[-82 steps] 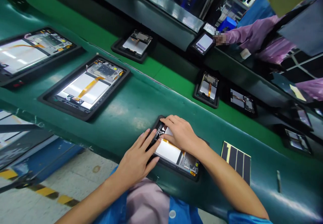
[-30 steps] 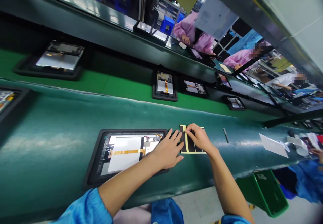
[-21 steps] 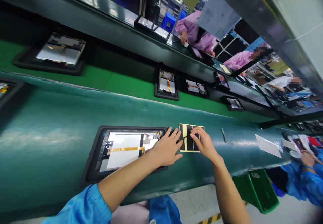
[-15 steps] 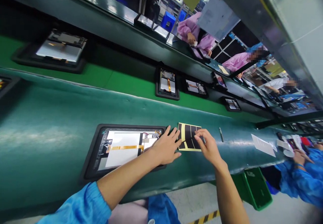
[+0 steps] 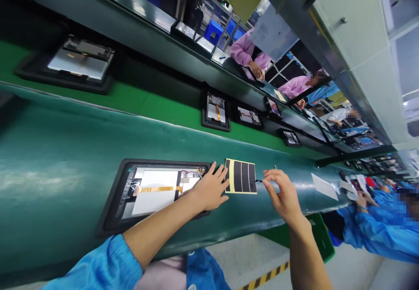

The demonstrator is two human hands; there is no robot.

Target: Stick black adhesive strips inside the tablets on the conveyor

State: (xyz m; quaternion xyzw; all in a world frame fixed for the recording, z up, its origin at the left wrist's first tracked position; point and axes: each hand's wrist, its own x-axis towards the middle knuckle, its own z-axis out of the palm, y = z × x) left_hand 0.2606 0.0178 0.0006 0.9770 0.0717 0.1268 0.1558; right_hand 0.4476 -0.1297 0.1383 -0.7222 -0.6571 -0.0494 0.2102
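My left hand [image 5: 209, 189] lies with its fingers spread over the right end of an opened tablet [image 5: 157, 192], whose inside shows white panels and an orange ribbon cable. Its fingertips reach the left edge of a yellow-backed sheet of black adhesive strips [image 5: 241, 176]. Just right of that sheet, my right hand [image 5: 283, 196] pinches a small dark strip [image 5: 258, 180] between thumb and fingertips. The strip's near end is hidden by the fingers. A black tray [image 5: 113, 209] surrounds the tablet.
Beyond the green bench [image 5: 65, 159], more opened tablets [image 5: 216, 110] sit in black trays on a bright green belt [image 5: 147, 102]. White paper [image 5: 324, 186] lies to the right. A green bin [image 5: 322, 237] stands below the bench edge. A co-worker in a blue sleeve [image 5: 376, 222] is at the right.
My right hand has moved right, off the sheet, with the dark strip now showing at its fingertips. The sheet lies flatter. My left hand keeps its place on the tablet and sheet; the view has shifted slightly.
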